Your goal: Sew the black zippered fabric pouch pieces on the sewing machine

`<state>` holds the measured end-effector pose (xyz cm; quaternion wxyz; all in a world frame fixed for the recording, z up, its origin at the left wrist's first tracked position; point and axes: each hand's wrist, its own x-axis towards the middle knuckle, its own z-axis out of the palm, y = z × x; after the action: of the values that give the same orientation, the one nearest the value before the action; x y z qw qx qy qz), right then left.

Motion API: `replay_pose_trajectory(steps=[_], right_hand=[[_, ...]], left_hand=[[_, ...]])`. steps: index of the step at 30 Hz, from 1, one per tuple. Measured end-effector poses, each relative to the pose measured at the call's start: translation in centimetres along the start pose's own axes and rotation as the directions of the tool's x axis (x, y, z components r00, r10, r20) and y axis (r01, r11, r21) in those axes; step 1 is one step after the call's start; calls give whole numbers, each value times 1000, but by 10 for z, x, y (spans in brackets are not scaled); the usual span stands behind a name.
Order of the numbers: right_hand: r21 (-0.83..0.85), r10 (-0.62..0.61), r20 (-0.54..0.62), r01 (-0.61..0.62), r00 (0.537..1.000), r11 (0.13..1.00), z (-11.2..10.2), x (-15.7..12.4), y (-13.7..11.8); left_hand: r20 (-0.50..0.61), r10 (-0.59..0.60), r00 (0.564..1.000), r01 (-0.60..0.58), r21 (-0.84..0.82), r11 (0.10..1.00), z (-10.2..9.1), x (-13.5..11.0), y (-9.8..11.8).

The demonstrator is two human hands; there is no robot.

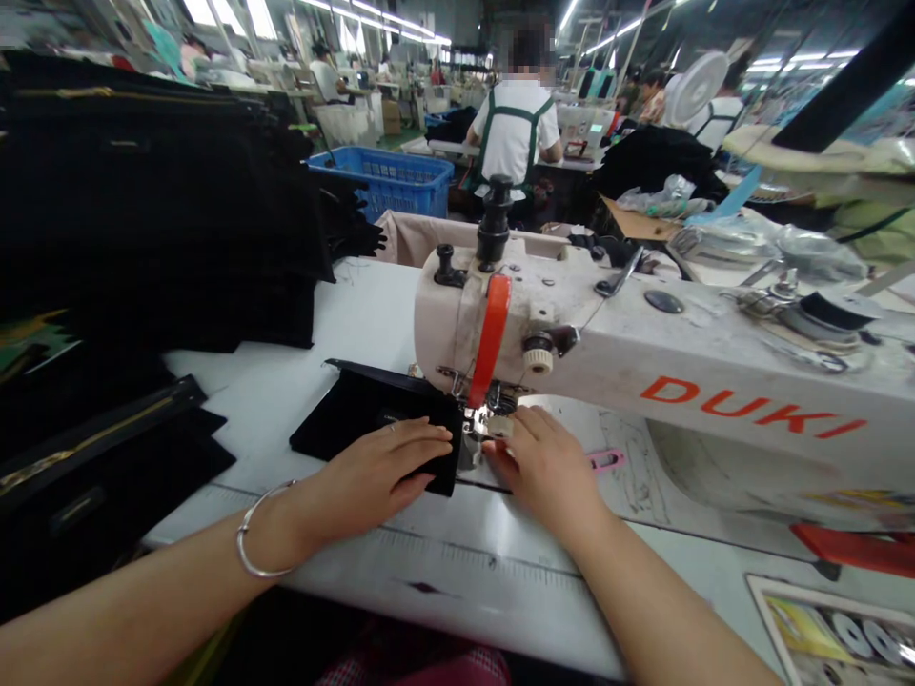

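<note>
A white DUKI sewing machine stands on the white table, its needle area just beyond my hands. A black fabric piece lies flat under the presser foot. My left hand rests flat on the fabric with fingers stretched out; a silver bangle circles that wrist. My right hand sits to the right of the needle, fingers curled and pinched at the fabric's edge by the foot. What the fingertips grip is hidden.
Tall stacks of black fabric pieces with zippers fill the left side. A blue basket stands behind the table. A person in a white shirt sits ahead with their back turned. A pink clip lies under the machine arm.
</note>
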<state>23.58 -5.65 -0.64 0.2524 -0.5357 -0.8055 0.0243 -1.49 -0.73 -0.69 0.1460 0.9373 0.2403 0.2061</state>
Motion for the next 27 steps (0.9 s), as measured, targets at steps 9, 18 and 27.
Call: replay_pose_trajectory(steps=[9,18,27], right_hand=[[261,-304,106,268,947,927,-4,-12,-28],[249,-287,85,259,954,933,-5,-11,-31],[276,-256,81,225,963,934,-5,-11,-25]], left_hand=[[68,256,964,-265,197,944,2,-5,5],[150,247,957,-270,164,949,5,3,2],[75,258,963,-267,141,953,3,5,-1]])
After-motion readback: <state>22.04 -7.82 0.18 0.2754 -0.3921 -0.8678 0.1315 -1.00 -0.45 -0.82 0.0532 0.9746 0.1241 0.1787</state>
